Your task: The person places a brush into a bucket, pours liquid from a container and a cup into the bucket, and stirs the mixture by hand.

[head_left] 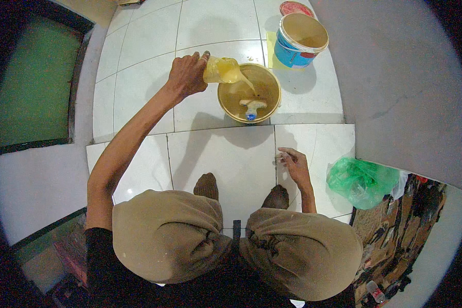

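My left hand (pixel 189 72) grips a clear plastic container (pixel 222 69) of yellow liquid, tipped so that a pale stream falls into a round bucket (pixel 226 102) on the tiled step. Inside the bucket lies a pale object with a blue end (pixel 251 114), too unclear to name. My right hand (pixel 292 161) hangs beside my right knee, below the bucket and to its right, fingers apart and loosely bent; I see nothing clearly held in it.
A blue bucket (pixel 292 56) stands at the back right beside a red lid (pixel 295 7) and a yellow sheet (pixel 270 46). A crumpled green plastic bag (pixel 359 179) lies at right. Walls (pixel 395 77) flank both sides; a small bottle (pixel 374 291) lies lower right.
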Motion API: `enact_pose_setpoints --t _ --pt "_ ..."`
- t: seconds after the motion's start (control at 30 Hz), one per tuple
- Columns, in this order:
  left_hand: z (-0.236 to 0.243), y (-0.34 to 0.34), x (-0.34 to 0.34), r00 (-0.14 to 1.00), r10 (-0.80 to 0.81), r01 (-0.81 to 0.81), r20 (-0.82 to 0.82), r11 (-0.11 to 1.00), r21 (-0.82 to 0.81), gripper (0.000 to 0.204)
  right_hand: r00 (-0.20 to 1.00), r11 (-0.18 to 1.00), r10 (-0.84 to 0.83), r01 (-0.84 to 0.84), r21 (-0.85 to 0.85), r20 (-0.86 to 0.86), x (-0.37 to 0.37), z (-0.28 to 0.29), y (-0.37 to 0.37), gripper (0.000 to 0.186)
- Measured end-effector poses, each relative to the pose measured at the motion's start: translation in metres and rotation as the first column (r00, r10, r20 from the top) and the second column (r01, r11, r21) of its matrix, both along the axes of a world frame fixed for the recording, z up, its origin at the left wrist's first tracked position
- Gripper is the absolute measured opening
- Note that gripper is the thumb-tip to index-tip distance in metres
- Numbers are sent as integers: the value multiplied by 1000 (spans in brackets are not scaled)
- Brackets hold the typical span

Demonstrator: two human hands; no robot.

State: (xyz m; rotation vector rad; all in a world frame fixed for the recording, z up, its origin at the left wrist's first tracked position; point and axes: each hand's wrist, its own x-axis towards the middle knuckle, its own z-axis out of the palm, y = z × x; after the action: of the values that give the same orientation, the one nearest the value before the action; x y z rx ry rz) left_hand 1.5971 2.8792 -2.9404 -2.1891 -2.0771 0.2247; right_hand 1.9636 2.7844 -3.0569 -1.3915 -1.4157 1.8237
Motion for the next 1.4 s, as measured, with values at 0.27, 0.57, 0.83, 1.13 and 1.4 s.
enact_pose_setpoints --t 0.27,0.57,0.83,1.13,1.4 --pt "-6 -1 -4 1000 -11 12 -28 1000 26 71 998 997 45 -48 58 44 1 -8 3 30" --pt "-2 -2 -2 992 -125 125 -8 981 148 60 999 1000 6 -5 -8 44 -1 1 -1 24" --pt "7 -11 -2 987 -157 161 -37 966 201 57 995 997 53 -58 51 87 4 -7 -5 24" --pt "14 -15 -1 986 -165 165 -15 970 176 59 996 996 49 -55 76 77 6 -5 -7 25" --pt "12 -16 -1 993 -115 115 -11 986 120 62 994 1000 23 -25 16 111 7 3 -9 24"
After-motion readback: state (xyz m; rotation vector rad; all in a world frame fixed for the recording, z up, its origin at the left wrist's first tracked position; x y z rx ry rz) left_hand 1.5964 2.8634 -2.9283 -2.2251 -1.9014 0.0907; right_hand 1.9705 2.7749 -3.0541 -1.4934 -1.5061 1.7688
